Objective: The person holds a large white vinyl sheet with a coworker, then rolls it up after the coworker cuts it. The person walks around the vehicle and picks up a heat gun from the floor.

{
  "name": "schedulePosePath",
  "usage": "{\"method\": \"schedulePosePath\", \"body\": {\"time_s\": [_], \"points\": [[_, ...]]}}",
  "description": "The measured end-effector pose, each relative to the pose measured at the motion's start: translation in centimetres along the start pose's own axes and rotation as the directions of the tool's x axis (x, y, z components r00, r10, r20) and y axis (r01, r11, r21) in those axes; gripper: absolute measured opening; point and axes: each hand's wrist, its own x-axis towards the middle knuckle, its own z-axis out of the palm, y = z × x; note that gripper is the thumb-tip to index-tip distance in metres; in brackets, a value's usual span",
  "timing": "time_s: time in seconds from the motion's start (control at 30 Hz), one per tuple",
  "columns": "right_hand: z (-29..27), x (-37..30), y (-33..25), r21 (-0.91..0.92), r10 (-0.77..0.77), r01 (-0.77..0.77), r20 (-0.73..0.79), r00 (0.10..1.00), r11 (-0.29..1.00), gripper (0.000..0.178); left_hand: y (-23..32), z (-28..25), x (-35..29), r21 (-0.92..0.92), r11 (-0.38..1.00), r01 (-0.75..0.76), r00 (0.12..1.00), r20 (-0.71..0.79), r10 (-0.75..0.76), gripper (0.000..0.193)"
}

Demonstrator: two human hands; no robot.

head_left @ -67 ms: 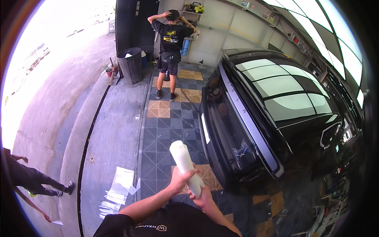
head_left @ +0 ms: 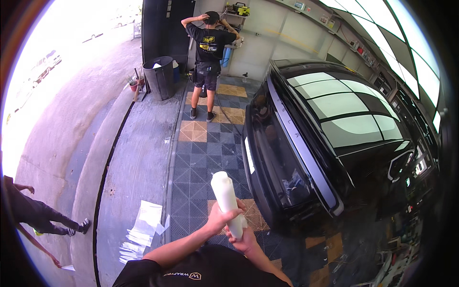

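Observation:
A white roll of film or sheet stands tilted in front of my chest, its far end pointing away from me. My left hand is wrapped round its middle, thumb across the front. Lower down, my right hand grips the near end, where a loose flap of the sheet shows beside the fingers. The palms and part of the fingers are hidden behind the roll. To the right of my hands is the rear of a black car.
White sheets and strips lie on the concrete at left. Beyond them a person holds a paper-like piece. Another person stands at the back, arms raised to the head, near a black bin. A hose crosses the tiled floor.
The roll has tipped slightly, its far end shifting a little to the right and standing more upright. Both hands keep their hold.

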Motion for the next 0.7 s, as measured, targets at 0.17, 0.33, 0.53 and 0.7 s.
{"method": "schedulePosePath", "body": {"time_s": [0.17, 0.33, 0.53, 0.7], "points": [[1.8, -2.0, -0.4, -0.021, 0.157, -0.156, 0.236, 0.959, 0.988, 0.035, 2.4, -1.6, -0.3, -0.036, 0.993, -0.112, 0.925, 0.360, 0.118, 0.040], [3.1, -3.0, -0.7, -0.108, 0.262, -0.241, 0.506, 0.822, 0.965, 0.047, 2.0, -1.5, 0.0, -0.423, 0.906, 0.027, 0.912, 0.381, 0.151, 0.032], [2.9, -5.3, -1.2, -0.648, -0.645, 0.553, 0.121, 0.754, 0.525, 0.025, 2.2, -2.8, 1.7, -0.580, 0.789, -0.202, 0.940, -0.340, -0.009, 0.021], [3.9, -8.4, -1.6, -0.707, -0.556, 0.628, 0.680, 0.478, -0.324, 0.030, 1.3, -4.0, 2.6, -0.608, 0.779, -0.155, 0.829, -0.509, -0.233, 0.018]]}}
